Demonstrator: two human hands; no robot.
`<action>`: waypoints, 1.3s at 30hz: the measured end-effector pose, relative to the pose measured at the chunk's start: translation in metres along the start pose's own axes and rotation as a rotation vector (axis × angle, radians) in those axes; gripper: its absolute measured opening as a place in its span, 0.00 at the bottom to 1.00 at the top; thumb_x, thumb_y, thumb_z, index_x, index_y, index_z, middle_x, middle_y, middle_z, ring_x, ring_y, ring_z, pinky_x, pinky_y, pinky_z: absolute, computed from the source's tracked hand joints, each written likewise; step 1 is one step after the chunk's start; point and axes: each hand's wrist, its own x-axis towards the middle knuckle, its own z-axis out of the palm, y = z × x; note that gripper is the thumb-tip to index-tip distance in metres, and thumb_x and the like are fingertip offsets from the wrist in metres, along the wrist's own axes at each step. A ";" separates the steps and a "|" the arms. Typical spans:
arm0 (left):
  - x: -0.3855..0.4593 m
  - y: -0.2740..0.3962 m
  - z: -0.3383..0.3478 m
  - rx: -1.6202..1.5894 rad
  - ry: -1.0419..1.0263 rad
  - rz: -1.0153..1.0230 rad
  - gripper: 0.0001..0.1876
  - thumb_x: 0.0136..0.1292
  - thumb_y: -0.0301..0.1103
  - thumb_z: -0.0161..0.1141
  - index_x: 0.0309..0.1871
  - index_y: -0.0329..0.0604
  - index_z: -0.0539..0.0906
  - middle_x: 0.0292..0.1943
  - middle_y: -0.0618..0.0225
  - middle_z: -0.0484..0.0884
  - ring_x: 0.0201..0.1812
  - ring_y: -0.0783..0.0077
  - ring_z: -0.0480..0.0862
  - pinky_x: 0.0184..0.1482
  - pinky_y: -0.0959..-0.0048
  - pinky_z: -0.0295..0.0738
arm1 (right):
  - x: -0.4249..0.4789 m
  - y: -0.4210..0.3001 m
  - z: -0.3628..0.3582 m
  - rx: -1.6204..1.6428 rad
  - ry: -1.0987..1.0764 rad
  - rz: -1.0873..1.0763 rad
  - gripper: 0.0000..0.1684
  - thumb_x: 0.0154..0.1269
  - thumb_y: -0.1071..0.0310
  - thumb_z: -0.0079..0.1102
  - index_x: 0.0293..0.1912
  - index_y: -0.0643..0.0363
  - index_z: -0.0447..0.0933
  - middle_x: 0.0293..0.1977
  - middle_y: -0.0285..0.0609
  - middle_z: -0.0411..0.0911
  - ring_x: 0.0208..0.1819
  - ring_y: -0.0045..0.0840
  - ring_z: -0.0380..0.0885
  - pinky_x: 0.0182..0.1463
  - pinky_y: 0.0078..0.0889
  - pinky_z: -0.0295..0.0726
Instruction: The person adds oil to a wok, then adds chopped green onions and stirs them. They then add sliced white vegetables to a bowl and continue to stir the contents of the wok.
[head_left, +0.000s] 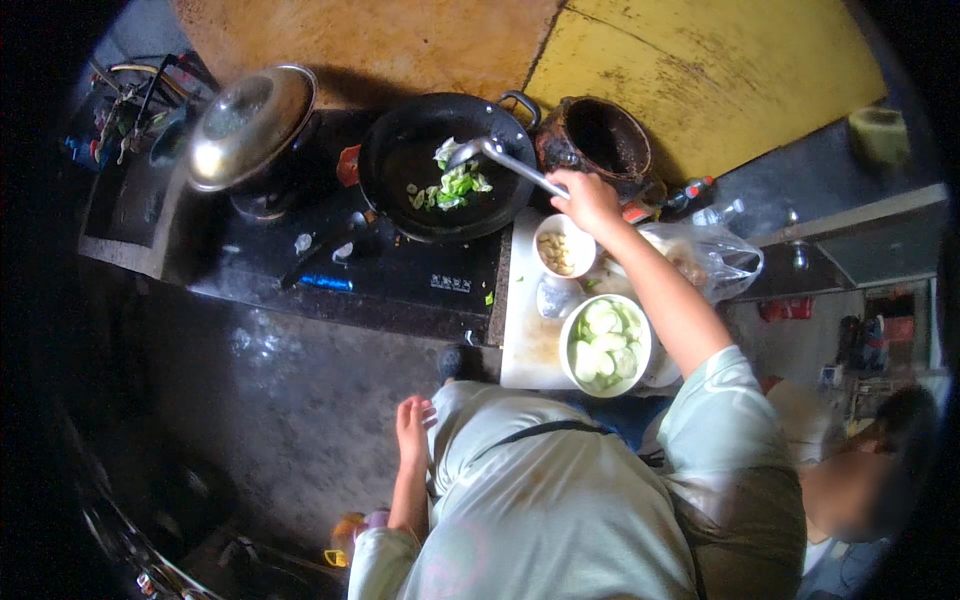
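My right hand (589, 199) grips the handle of a metal ladle (521, 171). The ladle's bowl rests among chopped green and white vegetable pieces (457, 187) inside a black wok (397, 154) on the stove. Beneath my right forearm, a white bowl (577, 231) contains pale pieces that look like garlic cloves (556, 255). Closer to my body, a larger white bowl (607, 391) is filled with pale green vegetable slices (606, 345). My left hand (415, 420) hangs beside my hip, its fingers loosely bent with nothing visible in them.
A lidded pot (247, 131) occupies the stove's left side. Right of the wok stand a dark, crusted pot (555, 142), bottles (686, 191) and a clear plastic bag (724, 259). Another person (847, 487) is close at my right. The wok's long handle (319, 251) points towards the stove's front edge.
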 end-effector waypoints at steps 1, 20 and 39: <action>0.001 0.000 0.000 0.004 0.003 0.003 0.11 0.63 0.41 0.46 0.42 0.45 0.69 0.34 0.71 0.76 0.34 0.77 0.75 0.36 0.75 0.72 | -0.007 0.002 0.000 -0.030 -0.013 -0.024 0.16 0.47 0.66 0.60 0.40 0.46 0.74 0.32 0.45 0.76 0.33 0.38 0.76 0.36 0.38 0.75; -0.005 -0.011 0.000 0.033 0.025 -0.009 0.12 0.63 0.42 0.46 0.42 0.45 0.70 0.33 0.71 0.75 0.33 0.77 0.74 0.35 0.75 0.71 | 0.005 0.000 0.010 0.130 0.056 0.084 0.18 0.47 0.66 0.60 0.42 0.47 0.75 0.30 0.44 0.77 0.31 0.36 0.77 0.37 0.36 0.75; -0.008 -0.016 -0.005 0.051 0.029 -0.005 0.12 0.63 0.42 0.46 0.41 0.45 0.70 0.31 0.71 0.74 0.31 0.78 0.73 0.33 0.76 0.69 | 0.027 0.030 0.007 0.206 0.078 0.016 0.18 0.46 0.65 0.61 0.41 0.50 0.76 0.33 0.46 0.77 0.36 0.36 0.76 0.40 0.34 0.74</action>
